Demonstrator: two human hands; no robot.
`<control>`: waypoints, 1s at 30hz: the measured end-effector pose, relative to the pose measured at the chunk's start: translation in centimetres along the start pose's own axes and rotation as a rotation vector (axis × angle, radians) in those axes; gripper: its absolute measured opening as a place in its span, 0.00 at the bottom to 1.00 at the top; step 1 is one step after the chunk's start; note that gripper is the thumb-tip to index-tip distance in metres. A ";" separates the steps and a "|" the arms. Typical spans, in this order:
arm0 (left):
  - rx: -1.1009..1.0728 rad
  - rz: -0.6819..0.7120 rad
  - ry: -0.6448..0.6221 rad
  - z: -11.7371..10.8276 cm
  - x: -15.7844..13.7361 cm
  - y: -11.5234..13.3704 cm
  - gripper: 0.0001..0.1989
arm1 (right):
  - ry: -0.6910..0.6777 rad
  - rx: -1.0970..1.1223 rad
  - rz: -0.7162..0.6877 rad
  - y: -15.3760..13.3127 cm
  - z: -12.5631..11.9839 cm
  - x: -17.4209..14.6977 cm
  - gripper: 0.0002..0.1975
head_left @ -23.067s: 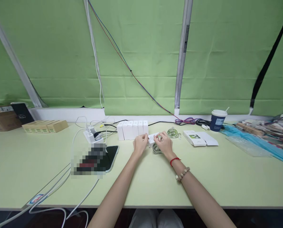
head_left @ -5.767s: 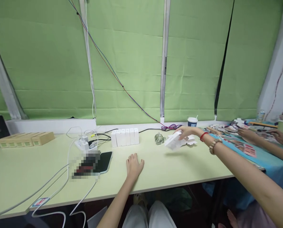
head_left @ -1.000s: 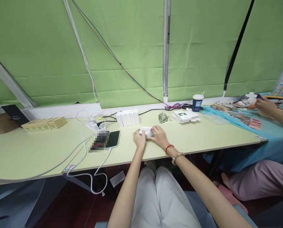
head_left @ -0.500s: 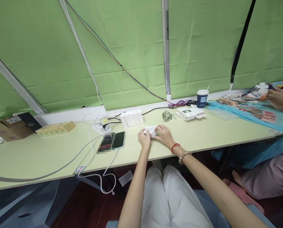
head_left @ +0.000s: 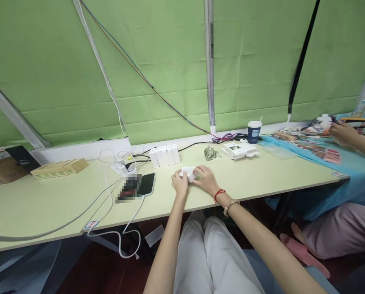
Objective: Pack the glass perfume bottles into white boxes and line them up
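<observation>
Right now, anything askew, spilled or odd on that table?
No spill visible. One oddity: the white cable leading to the phone droops in a loop off the table, where it might snag.

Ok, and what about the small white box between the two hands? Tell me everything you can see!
The small white rectangular box looks like cardboard, with faint marks on top too small to read. It's above the pale yellow-green tabletop, closer to the person than the row of upright white boxes. The left hand grips its left side; the right hand has fingers at its right end. I can't tell if it's open or resting on the tabletop.
</observation>
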State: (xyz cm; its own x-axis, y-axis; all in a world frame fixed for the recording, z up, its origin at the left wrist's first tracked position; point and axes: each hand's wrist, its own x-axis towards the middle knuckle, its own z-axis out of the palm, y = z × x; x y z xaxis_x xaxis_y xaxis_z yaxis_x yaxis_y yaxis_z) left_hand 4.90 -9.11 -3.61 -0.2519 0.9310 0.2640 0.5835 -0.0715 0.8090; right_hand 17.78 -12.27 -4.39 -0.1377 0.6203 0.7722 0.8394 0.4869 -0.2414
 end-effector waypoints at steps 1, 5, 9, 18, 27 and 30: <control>-0.001 0.000 0.001 0.0 0.0 0.0 0.17 | 0.003 -0.001 -0.010 0.0 0.0 0.0 0.12; -0.001 0.001 0.007 0.0 0.1 0.1 0.16 | -0.004 -0.023 -0.047 0.0 0.0 0.0 0.13; 0.002 0.003 0.010 0.0 0.2 0.1 0.15 | -0.056 -0.067 -0.113 -0.1 -0.1 0.0 0.10; -0.027 -0.004 0.021 0.1 -0.1 0.2 0.15 | -0.030 -0.123 -0.097 0.2 0.4 -0.2 0.03; -0.066 0.158 0.014 0.0 -0.8 0.9 0.14 | -0.027 -0.205 -0.009 0.6 0.9 -0.4 0.04; -0.042 0.236 -0.026 0.0 -1.0 1.0 0.16 | -0.025 -0.221 0.013 0.4 0.7 -0.4 0.04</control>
State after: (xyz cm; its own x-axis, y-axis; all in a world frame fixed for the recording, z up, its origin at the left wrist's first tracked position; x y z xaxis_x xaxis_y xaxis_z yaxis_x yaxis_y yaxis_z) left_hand 5.78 -10.07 -3.05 -0.0917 0.8955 0.4355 0.5915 -0.3028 0.7473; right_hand 17.80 -11.90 -5.20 -0.1366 0.6423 0.7542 0.9358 0.3334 -0.1144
